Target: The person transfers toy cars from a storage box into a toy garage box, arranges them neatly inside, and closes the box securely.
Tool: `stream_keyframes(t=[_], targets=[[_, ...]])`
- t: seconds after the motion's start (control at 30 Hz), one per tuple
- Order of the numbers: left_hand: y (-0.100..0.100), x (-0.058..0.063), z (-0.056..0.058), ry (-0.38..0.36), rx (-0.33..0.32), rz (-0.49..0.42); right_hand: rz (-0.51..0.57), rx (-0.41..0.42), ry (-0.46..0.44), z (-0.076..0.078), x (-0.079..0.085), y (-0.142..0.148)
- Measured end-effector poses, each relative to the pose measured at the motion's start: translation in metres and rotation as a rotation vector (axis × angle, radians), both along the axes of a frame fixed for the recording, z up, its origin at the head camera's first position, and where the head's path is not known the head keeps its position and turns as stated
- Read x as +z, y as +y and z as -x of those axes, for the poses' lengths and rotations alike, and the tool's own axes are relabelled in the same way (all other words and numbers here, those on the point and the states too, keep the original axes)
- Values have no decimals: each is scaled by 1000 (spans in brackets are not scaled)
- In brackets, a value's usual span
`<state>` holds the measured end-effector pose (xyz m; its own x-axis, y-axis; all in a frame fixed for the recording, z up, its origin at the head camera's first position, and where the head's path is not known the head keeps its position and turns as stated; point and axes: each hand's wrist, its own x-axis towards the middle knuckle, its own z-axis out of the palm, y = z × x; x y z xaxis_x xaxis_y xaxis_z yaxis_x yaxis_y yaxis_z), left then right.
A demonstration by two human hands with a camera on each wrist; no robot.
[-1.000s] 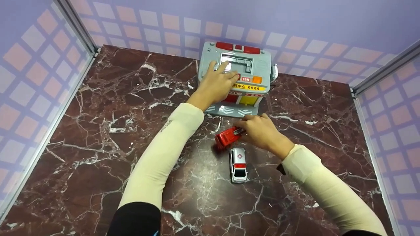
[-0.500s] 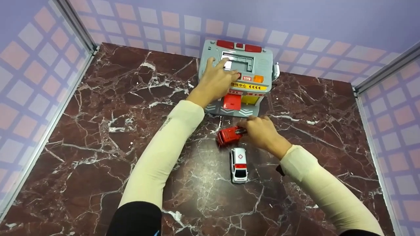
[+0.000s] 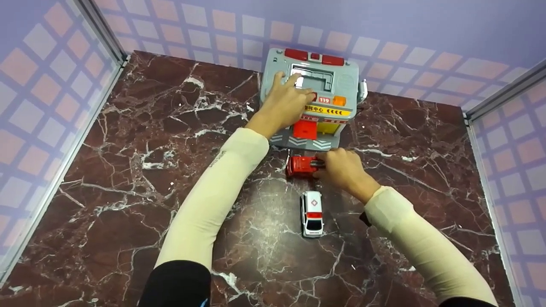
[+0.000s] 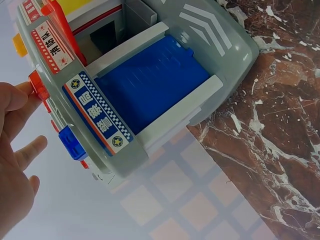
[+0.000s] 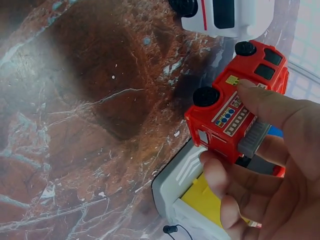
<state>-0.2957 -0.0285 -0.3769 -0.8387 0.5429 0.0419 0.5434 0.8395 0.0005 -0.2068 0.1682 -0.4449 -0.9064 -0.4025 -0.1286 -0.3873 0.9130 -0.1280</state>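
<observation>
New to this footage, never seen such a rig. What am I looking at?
There's no machine, just a bare left hand and right hand. The wide picture comes from a head-worn camera, looking forward and down; the two close ones come from a camera on each wrist. On the marbled surface stand a grey toy station and a white toy ambulance. The right hand grips a red toy fire truck; the left reaches over the station's roof, a finger at a red button.
</observation>
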Motion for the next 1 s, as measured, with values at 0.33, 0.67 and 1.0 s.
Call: stream_keyframes(t=[0.33, 0.67, 1.0], targets=[[2, 1, -3, 46, -16, 38, 3, -124, 73, 8, -5, -1], [3, 1, -3, 62, -10, 25, -11, -191, 69, 12, -6, -5], [2, 3, -2, 30, -7, 43, -14, -229, 84, 12, -5, -10]])
